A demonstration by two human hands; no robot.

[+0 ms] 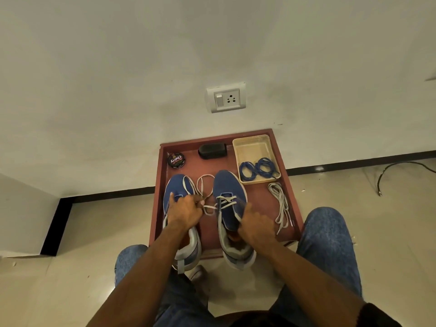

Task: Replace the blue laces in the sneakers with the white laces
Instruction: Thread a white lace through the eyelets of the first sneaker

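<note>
Left hand (182, 212) pinches the white lace (205, 185) mid-frame, between the two sneakers. Right hand (257, 226), fingers curled, grips the right sneaker (227, 185), which points up-frame. The spare white lace (280, 204) lies just right of it; blue laces (258, 168) sit in the tray (250, 147).

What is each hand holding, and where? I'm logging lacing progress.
Left hand pinches the white lace near its end beside the left sneaker. Right hand grips the right sneaker at its collar.
</note>
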